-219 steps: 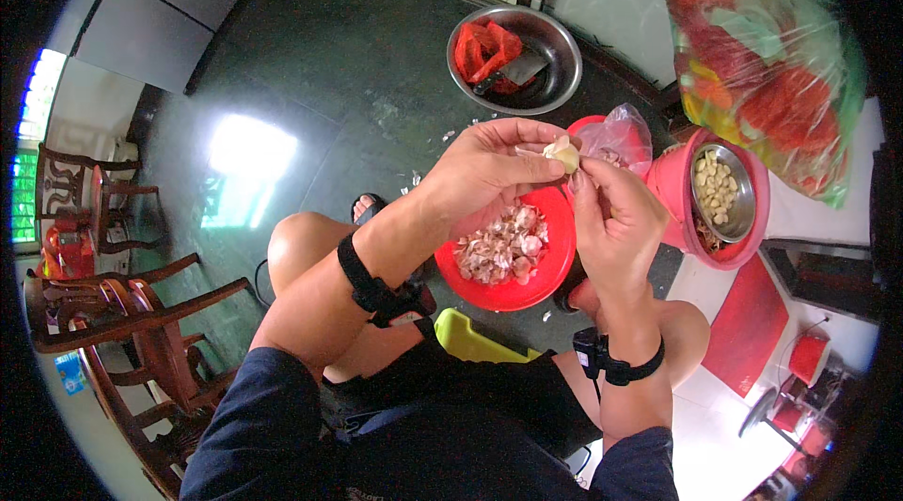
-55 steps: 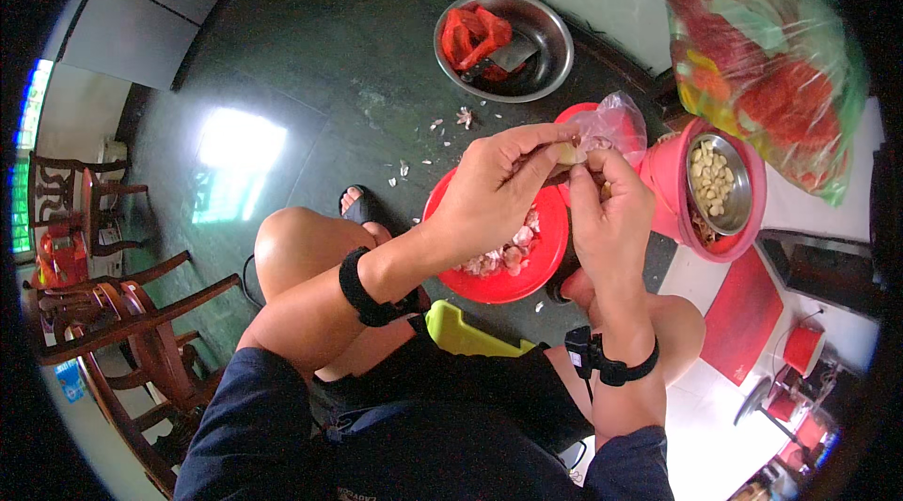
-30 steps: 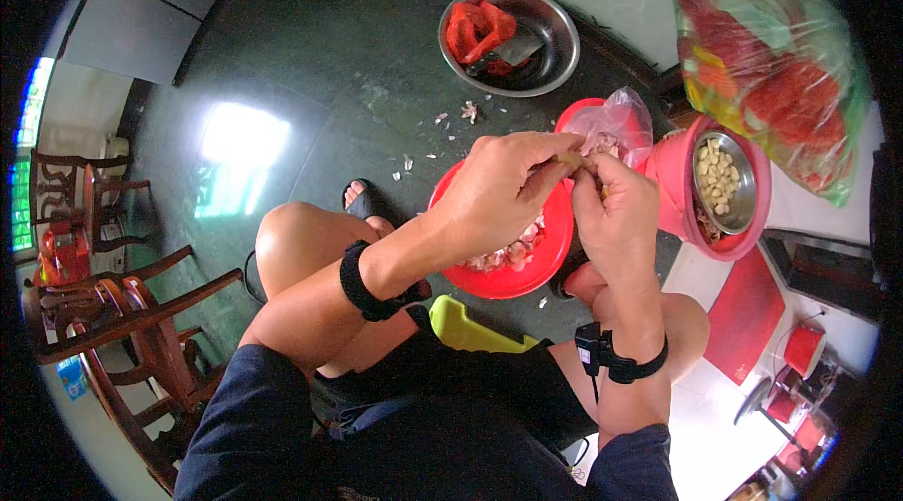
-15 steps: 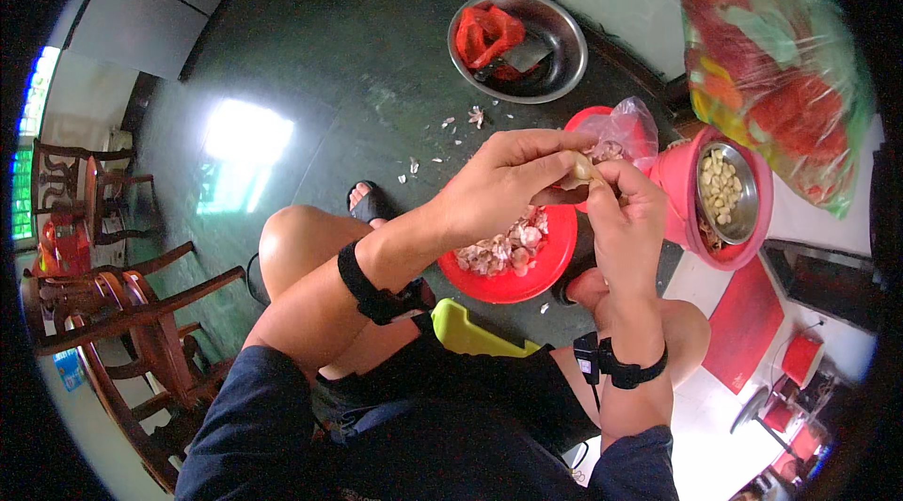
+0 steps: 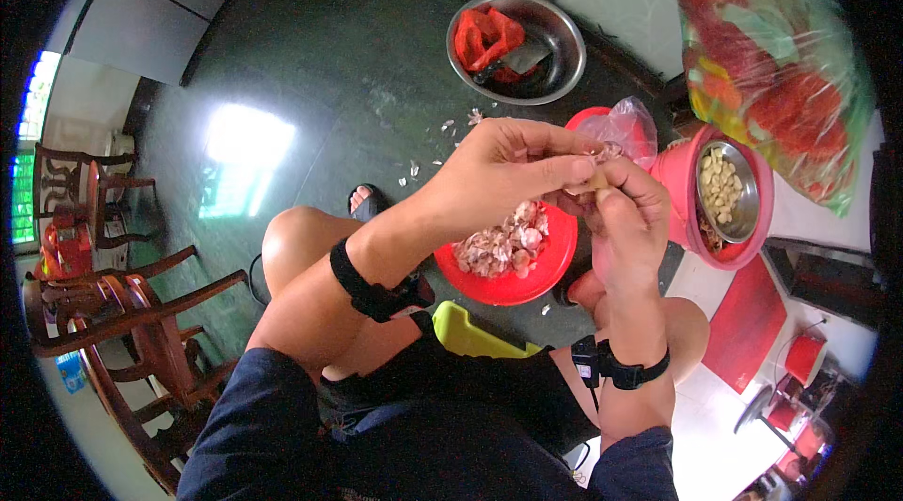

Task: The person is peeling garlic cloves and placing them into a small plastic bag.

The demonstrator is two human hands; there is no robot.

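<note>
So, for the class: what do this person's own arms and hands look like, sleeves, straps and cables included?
The left hand and right hand are ungloved. The sleeves are short and dark navy. Near the wrists sit a black left strap and right strap; the right one bears a small black box with a pale patch and thin dark cable.

Dark glossy floor (image 5: 320, 49) — bright reflection (image 5: 249, 139); wooden chairs (image 5: 155, 336), left; grey panels (image 5: 146, 21), upper left; window (image 5: 38, 101) — far left edge.

Left fingers (image 5: 571, 168) and right fingers (image 5: 621, 209) pinch a pale garlic clove (image 5: 594, 182).
</note>
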